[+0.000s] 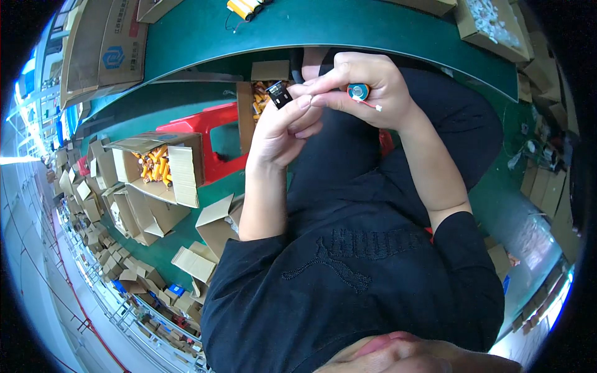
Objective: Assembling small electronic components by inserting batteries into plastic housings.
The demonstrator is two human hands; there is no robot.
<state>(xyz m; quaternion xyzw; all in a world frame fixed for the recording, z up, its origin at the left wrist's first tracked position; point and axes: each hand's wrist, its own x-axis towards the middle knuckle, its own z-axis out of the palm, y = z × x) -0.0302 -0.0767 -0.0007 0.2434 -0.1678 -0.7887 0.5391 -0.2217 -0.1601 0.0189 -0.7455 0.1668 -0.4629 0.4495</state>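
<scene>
Both hands are raised in front of my torso, near the bench edge, with their fingertips meeting. My left hand is closed, its thumb and finger pinching a small black rectangular part with metal-looking slots on its face. Curled round a cylindrical battery is my right hand; the battery's round end faces up with a blue-green rim. A short red wire with a small white connector hangs by the battery. Whether anything thin lies between the touching fingertips is hidden.
Ahead curves the green workbench, with an orange battery pack on it. A carton of small white parts sits at the far right. To the left are a red stool and an open carton of orange cells.
</scene>
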